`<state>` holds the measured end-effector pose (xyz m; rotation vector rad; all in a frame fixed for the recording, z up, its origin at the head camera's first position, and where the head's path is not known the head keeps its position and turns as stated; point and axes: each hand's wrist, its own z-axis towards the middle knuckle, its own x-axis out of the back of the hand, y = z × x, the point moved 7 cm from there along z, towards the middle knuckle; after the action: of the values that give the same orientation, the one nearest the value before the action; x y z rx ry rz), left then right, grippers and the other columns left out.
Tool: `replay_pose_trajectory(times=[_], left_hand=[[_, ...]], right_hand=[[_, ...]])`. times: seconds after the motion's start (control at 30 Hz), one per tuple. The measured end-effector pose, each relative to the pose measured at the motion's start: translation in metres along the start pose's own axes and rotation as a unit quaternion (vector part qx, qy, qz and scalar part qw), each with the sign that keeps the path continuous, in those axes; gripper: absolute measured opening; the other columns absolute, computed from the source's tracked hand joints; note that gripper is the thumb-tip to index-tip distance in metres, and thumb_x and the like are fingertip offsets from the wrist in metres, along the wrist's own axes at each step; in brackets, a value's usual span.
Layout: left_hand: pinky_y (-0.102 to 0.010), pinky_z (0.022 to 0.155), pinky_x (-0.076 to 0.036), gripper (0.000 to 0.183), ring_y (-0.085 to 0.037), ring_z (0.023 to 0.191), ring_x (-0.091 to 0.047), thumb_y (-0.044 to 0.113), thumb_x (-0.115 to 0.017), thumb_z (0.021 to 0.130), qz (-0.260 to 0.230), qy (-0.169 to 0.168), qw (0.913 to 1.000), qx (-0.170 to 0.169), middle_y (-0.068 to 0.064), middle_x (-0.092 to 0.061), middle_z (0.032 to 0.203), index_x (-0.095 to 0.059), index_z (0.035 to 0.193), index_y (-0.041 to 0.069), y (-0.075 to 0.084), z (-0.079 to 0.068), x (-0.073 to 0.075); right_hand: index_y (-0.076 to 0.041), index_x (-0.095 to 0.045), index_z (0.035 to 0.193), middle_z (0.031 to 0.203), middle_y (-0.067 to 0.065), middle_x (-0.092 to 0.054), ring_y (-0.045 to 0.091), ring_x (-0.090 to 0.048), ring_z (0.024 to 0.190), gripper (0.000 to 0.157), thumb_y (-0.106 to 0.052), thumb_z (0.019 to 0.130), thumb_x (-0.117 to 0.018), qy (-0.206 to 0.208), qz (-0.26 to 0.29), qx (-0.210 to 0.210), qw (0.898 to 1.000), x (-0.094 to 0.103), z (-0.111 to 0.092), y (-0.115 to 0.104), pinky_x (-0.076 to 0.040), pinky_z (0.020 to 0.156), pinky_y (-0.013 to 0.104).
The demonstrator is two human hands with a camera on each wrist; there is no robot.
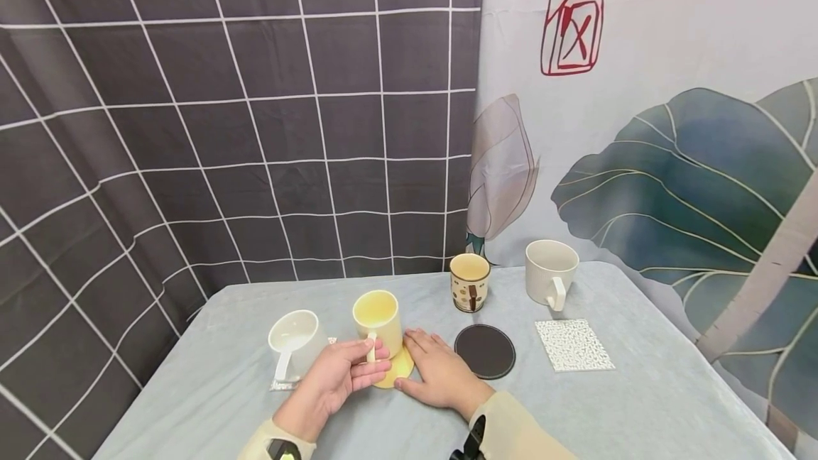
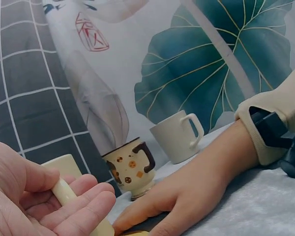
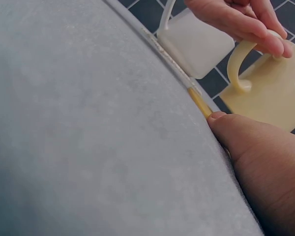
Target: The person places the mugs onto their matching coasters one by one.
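A pale yellow mug is held by its handle between the thumb and fingers of my left hand. In the right wrist view, a gap shows between the mug and the yellow coaster below it. My right hand lies flat, palm down, its thumb and fingertips at the edge of that coaster; the palm side is hidden. Left of my left hand stands a white mug on a speckled coaster, which it mostly covers.
Right of my right hand lies a round black coaster, with a brown-patterned cream mug behind it. Farther right, an off-white mug stands behind a square speckled coaster. A dark grid cloth hangs behind the table.
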<state>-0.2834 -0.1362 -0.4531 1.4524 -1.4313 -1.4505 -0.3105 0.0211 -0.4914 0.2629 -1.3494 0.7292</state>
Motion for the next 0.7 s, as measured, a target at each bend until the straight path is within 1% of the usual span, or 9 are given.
replay_pose_trajectory(times=[0.13, 0.37, 0.53, 0.7], left_hand=[[-0.034, 0.085, -0.06, 0.039, -0.02, 0.092, -0.075, 0.016, -0.055, 0.104, -0.004, -0.002, 1.0, 0.0, -0.011, -0.074, 0.105, -0.056, 0.129, -0.014, -0.004, -0.003, -0.001], [-0.036, 0.086, -0.06, 0.043, -0.022, 0.094, -0.075, 0.017, -0.056, 0.104, -0.005, -0.007, 1.0, 0.002, -0.017, -0.073, 0.11, -0.053, 0.131, -0.017, -0.01, -0.004, -0.004], [-0.036, 0.085, -0.06, 0.042, -0.022, 0.094, -0.075, 0.017, -0.057, 0.104, -0.007, -0.005, 0.9999, 0.006, -0.014, -0.074, 0.108, -0.055, 0.13, -0.015, -0.015, -0.005, -0.003], [-0.037, 0.086, -0.06, 0.04, -0.023, 0.095, -0.075, 0.017, -0.056, 0.104, -0.007, -0.01, 0.9999, 0.011, -0.016, -0.073, 0.111, -0.057, 0.13, -0.014, -0.018, -0.005, -0.002]], right_hand=[[-0.001, -0.046, 0.149, 0.154, 0.013, -0.046, 0.029, -0.041, 0.145, 0.081, -0.06, 0.095, -0.055, -0.002, 0.004, -0.003, 1.0, 0.0, 0.001, 0.0, -0.033, 0.118, 0.049], [-0.001, -0.047, 0.149, 0.154, 0.013, -0.047, 0.029, -0.041, 0.144, 0.081, -0.06, 0.094, -0.056, 0.004, 0.002, -0.009, 1.0, 0.002, 0.002, 0.003, -0.032, 0.119, 0.048], [-0.001, -0.047, 0.149, 0.153, 0.013, -0.048, 0.029, -0.041, 0.144, 0.081, -0.06, 0.094, -0.056, 0.008, 0.003, -0.008, 1.0, 0.001, 0.002, 0.003, -0.033, 0.118, 0.048], [0.0, -0.047, 0.149, 0.154, 0.013, -0.047, 0.029, -0.041, 0.145, 0.082, -0.062, 0.095, -0.055, 0.004, 0.005, -0.008, 1.0, -0.001, 0.003, 0.003, -0.033, 0.118, 0.048]])
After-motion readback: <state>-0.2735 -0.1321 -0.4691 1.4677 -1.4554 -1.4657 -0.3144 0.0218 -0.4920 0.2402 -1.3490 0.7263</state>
